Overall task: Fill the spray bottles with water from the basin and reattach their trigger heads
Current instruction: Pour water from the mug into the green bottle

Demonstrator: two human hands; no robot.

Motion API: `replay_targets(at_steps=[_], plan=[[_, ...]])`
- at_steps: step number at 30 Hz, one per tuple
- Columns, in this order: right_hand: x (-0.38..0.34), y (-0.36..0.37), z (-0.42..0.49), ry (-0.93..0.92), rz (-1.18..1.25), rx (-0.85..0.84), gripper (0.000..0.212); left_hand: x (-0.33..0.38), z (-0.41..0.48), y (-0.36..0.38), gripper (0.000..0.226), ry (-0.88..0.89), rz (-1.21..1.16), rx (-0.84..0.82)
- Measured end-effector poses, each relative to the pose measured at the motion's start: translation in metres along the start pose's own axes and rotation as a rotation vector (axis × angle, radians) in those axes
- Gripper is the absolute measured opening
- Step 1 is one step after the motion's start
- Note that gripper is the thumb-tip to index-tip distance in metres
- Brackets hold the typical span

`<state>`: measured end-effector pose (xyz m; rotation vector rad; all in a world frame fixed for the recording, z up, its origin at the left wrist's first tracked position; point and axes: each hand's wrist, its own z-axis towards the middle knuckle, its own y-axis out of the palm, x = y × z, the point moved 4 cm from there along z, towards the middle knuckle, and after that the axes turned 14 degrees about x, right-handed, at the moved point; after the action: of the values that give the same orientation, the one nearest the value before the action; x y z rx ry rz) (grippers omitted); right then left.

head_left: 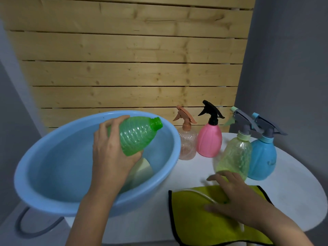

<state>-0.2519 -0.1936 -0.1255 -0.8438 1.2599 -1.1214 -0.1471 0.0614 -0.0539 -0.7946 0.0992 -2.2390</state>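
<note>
Now, closest to the person, the right hand [236, 201] lies on a yellow-green cloth [191, 224] at the desk's [298, 189] front edge. Its fingers look spread and laid flat over a small green part, and a thin clear dip tube [193, 191] runs out from under them, so that is probably the loose trigger head. The hand is blurred, and I cannot tell whether the fingers have closed on it.

A little further out, the left hand [110, 153] grips the green bottle [138, 135] by its fat base, fingers and thumb curled round it. The bottle hangs over the blue basin [26, 174], headless, open neck tilted up and to the right. How much water it holds is not readable. A pale object [142, 169] sits in the basin's water below it.

The step looks like marrying head to bottle. To do it well:
- Bring the bottle fully upright over the basin, so any spill falls back in.
- Lift the head by its collar, not by the tube.
- Feed the tube tip into the neck first, then lower the collar square onto the thread.
- Twist gently; a crooked start will cross-thread.

Beyond stand a peach bottle [188, 144], pink bottle [209, 141], pale green bottle [236, 157] and blue bottle [262, 157], all with heads on, before a wooden slat wall [124, 50].
</note>
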Motion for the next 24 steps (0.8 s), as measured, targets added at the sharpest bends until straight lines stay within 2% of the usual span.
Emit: replay_targets(at_steps=[6,13,16,20,22,24], plan=[[-0.038,-0.018,0.009,-0.149,0.07,0.356,0.06,-0.002,0.0,0.0,0.088,-0.012,-0.007,-0.014],[-0.084,-0.013,0.025,-0.227,0.171,0.469,0.061,-0.001,-0.001,0.001,0.086,-0.01,0.022,-0.029],[-0.103,-0.005,0.035,-0.247,0.218,0.456,0.063,-0.006,0.0,0.001,0.082,0.008,0.06,-0.022],[-0.125,0.0,0.049,-0.236,0.177,0.462,0.076,-0.014,0.004,0.001,0.074,-0.028,0.125,-0.022],[-0.133,0.004,0.055,-0.241,0.145,0.311,0.068,-0.017,0.007,-0.001,0.073,-0.093,0.111,-0.037],[-0.144,0.003,0.063,-0.263,0.15,0.194,0.069,-0.021,0.011,-0.004,0.074,-0.131,0.124,-0.062]])
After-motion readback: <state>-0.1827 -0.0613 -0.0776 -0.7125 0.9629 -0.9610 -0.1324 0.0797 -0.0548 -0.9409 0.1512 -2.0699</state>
